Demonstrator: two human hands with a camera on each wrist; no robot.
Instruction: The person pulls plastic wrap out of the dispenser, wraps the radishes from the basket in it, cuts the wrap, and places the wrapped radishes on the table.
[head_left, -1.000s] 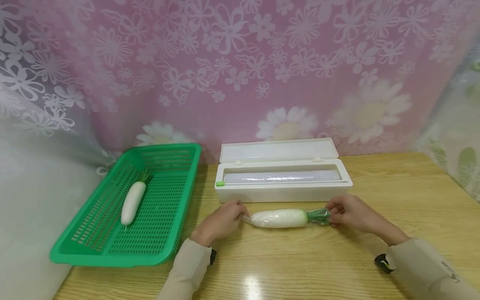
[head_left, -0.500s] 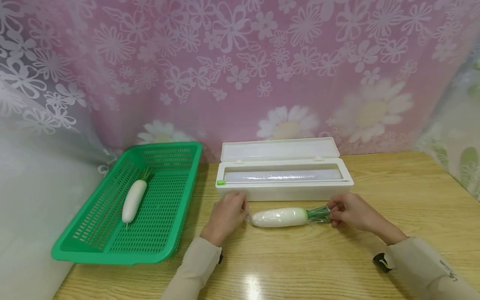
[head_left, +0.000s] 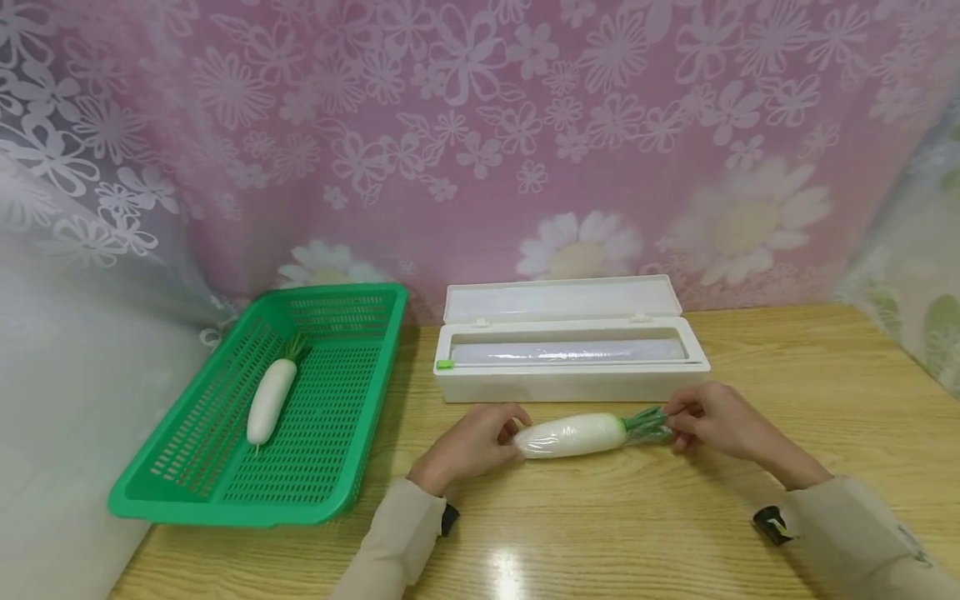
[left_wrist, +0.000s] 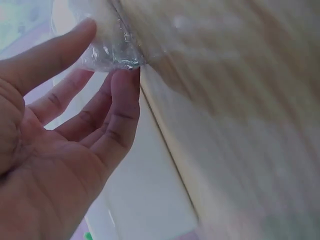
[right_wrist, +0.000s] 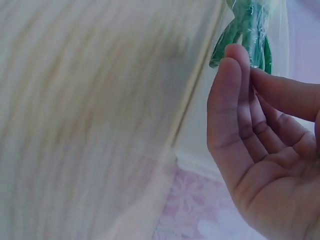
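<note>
A pink curtain (head_left: 480, 167) patterned with white flowers hangs behind a wood-grain table (head_left: 622, 533). In the head view, a wrapped radish (head_left: 570, 436) lies on the table, on the near side of a long white box (head_left: 570, 387), between a person's hands. The left hand (head_left: 474, 443) curves loosely around its root end; the right hand (head_left: 716, 423) pinches the film at the leafy end, a two-ended hold that probably keeps the radish steady and its wrap drawn lengthwise. The box stands with its lid (head_left: 562, 302) raised, seemingly to leave its roll (head_left: 566, 352) within reach. At left, a second radish (head_left: 272, 402), without film, lies in a green basket (head_left: 225, 514), apparently kept apart from the wrapped one.

The left wrist view shows thumb and fingertips on opposite sides of the film-covered end; how firmly they press cannot be told.

In the right wrist view, thumb and fingers close narrowly on film beneath green stalks.

No brand shows on the box front; marks on the right sleeve (head_left: 847, 529) are illegible.
</note>
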